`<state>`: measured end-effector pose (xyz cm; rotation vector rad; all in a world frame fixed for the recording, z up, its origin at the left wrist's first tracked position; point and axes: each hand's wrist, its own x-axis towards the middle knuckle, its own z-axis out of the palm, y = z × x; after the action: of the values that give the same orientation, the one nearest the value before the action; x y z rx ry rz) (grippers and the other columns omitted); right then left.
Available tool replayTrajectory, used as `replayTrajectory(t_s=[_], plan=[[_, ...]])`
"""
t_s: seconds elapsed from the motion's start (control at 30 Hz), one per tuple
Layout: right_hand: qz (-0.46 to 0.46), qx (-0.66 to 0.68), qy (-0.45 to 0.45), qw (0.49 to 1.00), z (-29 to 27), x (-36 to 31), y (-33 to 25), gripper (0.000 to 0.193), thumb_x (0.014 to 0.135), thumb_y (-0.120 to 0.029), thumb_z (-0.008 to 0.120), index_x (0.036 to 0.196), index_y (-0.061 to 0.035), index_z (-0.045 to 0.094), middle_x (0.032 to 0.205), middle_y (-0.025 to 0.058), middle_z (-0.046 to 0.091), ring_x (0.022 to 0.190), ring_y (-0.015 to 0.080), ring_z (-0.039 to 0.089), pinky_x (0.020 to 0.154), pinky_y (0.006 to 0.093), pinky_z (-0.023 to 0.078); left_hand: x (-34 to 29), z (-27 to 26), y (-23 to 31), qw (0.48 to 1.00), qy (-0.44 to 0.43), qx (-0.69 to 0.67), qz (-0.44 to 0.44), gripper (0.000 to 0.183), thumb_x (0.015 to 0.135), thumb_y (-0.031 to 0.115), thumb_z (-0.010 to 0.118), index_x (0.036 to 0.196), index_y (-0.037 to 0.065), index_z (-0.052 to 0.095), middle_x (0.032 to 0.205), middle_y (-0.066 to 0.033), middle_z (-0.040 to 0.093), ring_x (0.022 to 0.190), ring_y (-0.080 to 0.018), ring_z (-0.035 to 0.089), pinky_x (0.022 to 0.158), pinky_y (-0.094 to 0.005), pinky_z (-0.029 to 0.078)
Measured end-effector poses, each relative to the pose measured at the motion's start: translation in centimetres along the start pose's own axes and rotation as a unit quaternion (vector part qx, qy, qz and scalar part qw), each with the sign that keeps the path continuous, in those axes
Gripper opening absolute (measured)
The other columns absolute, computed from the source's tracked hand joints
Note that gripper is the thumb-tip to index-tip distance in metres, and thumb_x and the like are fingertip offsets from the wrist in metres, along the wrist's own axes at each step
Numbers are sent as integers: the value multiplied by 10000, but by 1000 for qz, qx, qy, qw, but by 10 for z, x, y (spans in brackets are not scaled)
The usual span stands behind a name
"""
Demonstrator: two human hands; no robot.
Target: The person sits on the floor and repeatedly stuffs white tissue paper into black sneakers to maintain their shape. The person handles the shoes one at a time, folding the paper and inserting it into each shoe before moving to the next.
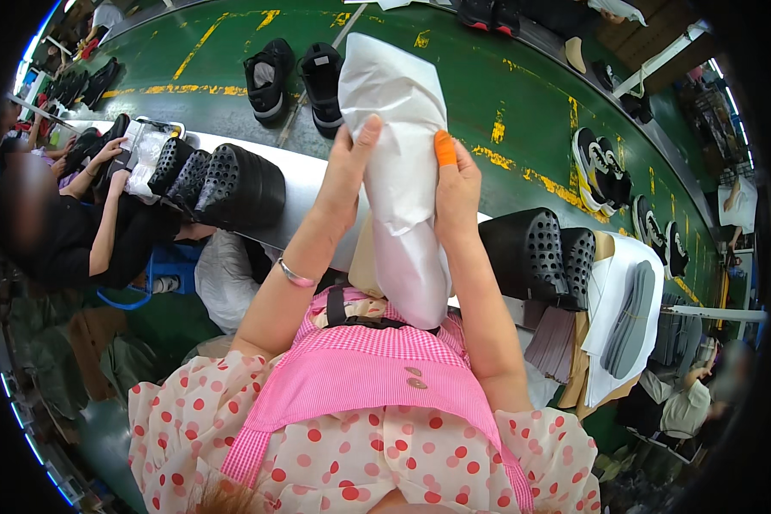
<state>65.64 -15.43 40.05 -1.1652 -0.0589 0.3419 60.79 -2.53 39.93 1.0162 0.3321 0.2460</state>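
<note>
Upright in front of me is a long white paper-wrapped bundle (400,180). Its upper part is creased, and its lower end is smooth, pale and rounded like a shoe's toe; what lies inside is hidden. My left hand (351,171) grips its left edge, thumb pressed on the front. On the opposite edge, my right hand (458,188) is closed with an orange finger cot (445,148) over the thumb. The bundle's lower tip reaches down to my pink apron (377,368).
Black perforated shoe-shaped blocks (240,188) stand to the left, with more blocks (522,257) to the right. Grey insoles (630,321) lie on white sheets at the right. Black shoes (268,81) sit on the green surface (480,77) beyond. A co-worker (60,214) sits at the left.
</note>
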Motion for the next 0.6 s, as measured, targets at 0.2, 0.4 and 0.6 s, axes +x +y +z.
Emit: replayTrajectory(t_s=[0.2,0.4,0.6], plan=[[-32,-60,26,997,-21,6,6,379,1000,-316,497,1079,29,632,878,4,636,793,73,532,728,217,434,-20,17,9,974,-64,-163,-141,659,833,295,717,1338,15,401,1172,-90,582,1016,-179,606,894,-318,500],[-153,-85,34,984,-12,26,-25,437,981,-380,525,1099,30,622,961,56,649,885,118,583,784,243,461,-25,14,-9,988,-108,-18,-110,788,792,328,749,1385,46,314,1249,-121,523,1098,-198,566,906,-339,497],[84,64,-3,994,-20,39,-25,432,975,-397,525,1127,-4,618,906,26,641,818,86,574,702,238,464,-33,25,-6,988,-85,-39,-119,836,787,357,753,1390,15,286,1259,-144,503,1113,-206,555,910,-343,495]])
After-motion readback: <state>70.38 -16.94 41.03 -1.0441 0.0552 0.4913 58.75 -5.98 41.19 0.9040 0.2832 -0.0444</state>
